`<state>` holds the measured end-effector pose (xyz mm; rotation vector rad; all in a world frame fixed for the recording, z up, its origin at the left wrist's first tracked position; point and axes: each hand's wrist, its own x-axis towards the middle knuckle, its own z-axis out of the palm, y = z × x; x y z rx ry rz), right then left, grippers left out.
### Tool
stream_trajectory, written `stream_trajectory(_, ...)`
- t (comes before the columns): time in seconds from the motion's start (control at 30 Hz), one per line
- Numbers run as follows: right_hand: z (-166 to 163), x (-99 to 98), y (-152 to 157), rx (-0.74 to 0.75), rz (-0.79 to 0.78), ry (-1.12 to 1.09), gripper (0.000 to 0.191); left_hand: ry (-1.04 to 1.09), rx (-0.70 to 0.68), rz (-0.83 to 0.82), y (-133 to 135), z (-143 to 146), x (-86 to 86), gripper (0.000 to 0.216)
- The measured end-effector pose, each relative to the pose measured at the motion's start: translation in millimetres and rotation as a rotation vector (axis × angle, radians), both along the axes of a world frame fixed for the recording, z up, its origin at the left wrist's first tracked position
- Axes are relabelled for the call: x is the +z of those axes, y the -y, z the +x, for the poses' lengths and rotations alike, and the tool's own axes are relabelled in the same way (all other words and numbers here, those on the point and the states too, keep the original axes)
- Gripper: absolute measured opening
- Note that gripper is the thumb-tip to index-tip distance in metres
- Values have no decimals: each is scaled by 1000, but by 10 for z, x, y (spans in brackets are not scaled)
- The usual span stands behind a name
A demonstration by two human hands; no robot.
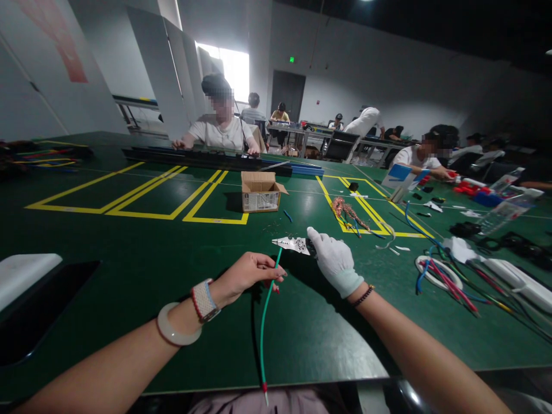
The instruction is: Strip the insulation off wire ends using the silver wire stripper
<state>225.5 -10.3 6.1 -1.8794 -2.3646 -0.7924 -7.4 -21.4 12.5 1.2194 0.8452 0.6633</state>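
My left hand (254, 272), bare, pinches a green wire (264, 322) near its upper end. The wire hangs down toward the table's front edge and ends in a red collar with a pale metal tip. In my right hand (334, 259), which wears a white glove, are wire strippers (295, 245) with a silver, notched head. Their jaws point left and meet the top of the green wire; whether they bite into it I cannot tell. Just beyond the tool, a short blue piece of wire (287, 216) and fine scraps lie on the table.
An open cardboard box (261, 194) stands ahead on the green table (207, 362). Right of it lies a bundle of bare copper strands (345, 211). Coiled wires (444, 279) and plastic bottles (509, 210) crowd the right side. A person (222, 129) sits opposite, behind long black trunking (207, 159).
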Motion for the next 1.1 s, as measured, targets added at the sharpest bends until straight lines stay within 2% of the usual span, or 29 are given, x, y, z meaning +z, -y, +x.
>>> stream_trajectory(0.23, 71, -8, -25, 38, -24, -65, 38, -20, -22, -15, -6, -4, 15, 26)
stream_trajectory(0.5, 239, -38, -73, 147, 10, -264, 37, -17, -91, 21, -55, -61, 18, 29)
stream_trajectory(0.6, 293, -23, -92, 188, -28, -344, 41, 1, -132, 46, -85, -92, 9, 28)
stream_trajectory(0.83, 457, -35, -130, 522, -192, -653, 36, -58, -270, 91, -80, -107, 51, 30)
stream_trajectory(0.97, 466, -23, -115, 576, -143, -671, 40, -89, -329, 118, -77, -113, 65, 32)
stream_trajectory(1.1, 447, 3, -81, 536, -42, -598, 44, -115, -344, 119, -69, -107, 66, 34)
